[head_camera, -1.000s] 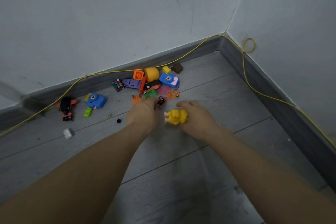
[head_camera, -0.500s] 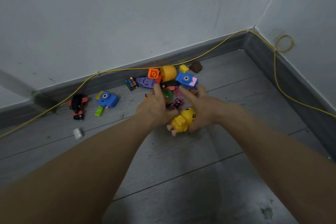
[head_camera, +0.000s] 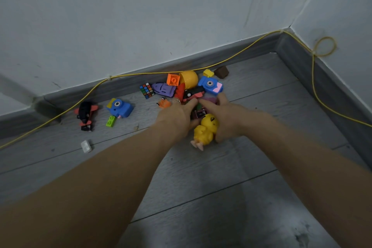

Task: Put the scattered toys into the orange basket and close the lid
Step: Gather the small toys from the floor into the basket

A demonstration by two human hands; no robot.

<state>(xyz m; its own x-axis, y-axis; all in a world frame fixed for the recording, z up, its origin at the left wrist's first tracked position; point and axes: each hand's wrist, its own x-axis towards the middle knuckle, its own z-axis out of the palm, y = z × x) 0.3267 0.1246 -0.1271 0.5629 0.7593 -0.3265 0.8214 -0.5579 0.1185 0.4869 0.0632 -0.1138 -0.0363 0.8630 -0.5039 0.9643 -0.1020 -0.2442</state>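
Yellow duck (head_camera: 206, 130) cupped, both hands (palms inward)

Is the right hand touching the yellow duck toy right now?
Touching. The head view shows the right hand cupped against the yellow duck toy, palm and thumb pressed on its side with no gap.

Both hands (head_camera: 203, 115) cupped around toys, yellow duck (head_camera: 206, 130) apparently in the right grip.

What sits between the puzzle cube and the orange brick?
A purple toy boat lies between the puzzle cube and orange brick, in the head view.
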